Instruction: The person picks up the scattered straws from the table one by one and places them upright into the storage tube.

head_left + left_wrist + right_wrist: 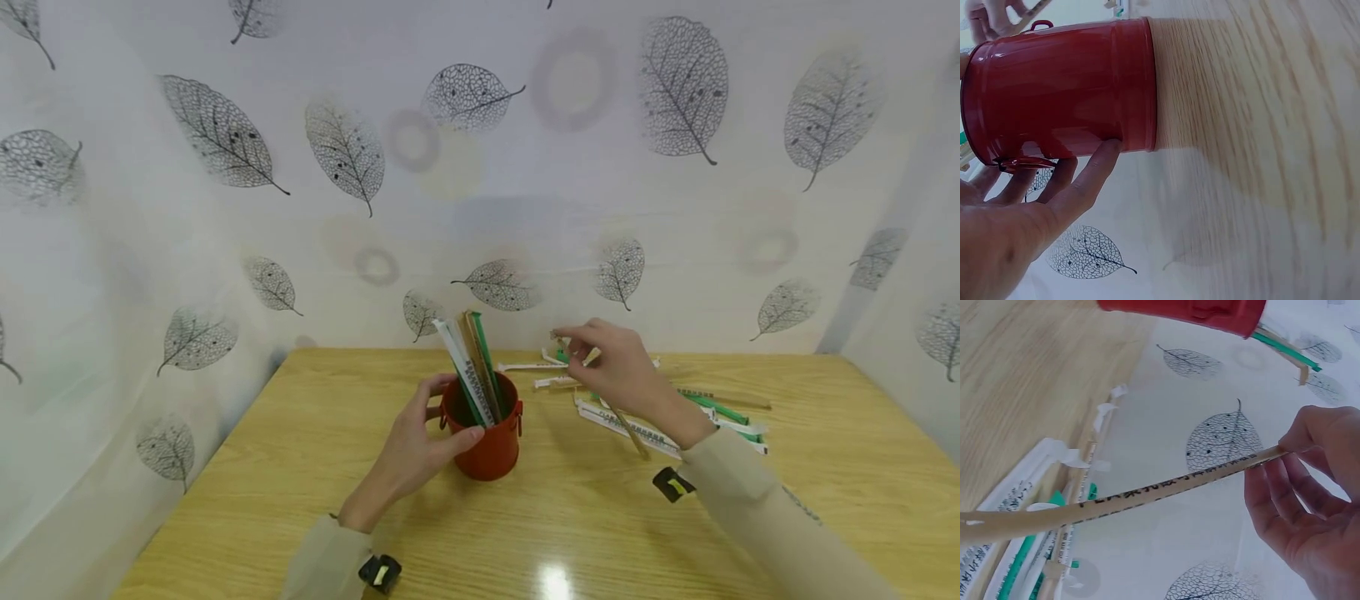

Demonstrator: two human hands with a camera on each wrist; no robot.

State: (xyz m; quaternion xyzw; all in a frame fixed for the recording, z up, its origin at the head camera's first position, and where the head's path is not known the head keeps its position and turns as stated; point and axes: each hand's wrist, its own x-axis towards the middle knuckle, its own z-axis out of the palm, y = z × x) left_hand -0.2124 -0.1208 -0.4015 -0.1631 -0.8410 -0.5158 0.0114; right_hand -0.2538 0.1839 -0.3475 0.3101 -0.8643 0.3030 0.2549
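A small red metal bucket (487,460) with side handles stands upright on the table. Several slim paper-wrapped straws (481,367), in white, brown and green, lean inside it and stick out over the rim. My left hand (416,446) grips the bucket from the left, thumb at the front and fingers round the side. To the right, my right hand (618,367) pinches one end of a brown paper-wrapped straw (1166,486) with black print. This straw slants down above a loose pile of wrapped straws (622,427). The bucket's inner bottom is hidden.
The wooden table (300,467) backs onto a pale wall covering (480,225) printed with leaves. More green and brown wrapped straws (723,408) lie beyond the right forearm, partly covered by it. Each wrist wears a black strap device (380,573).
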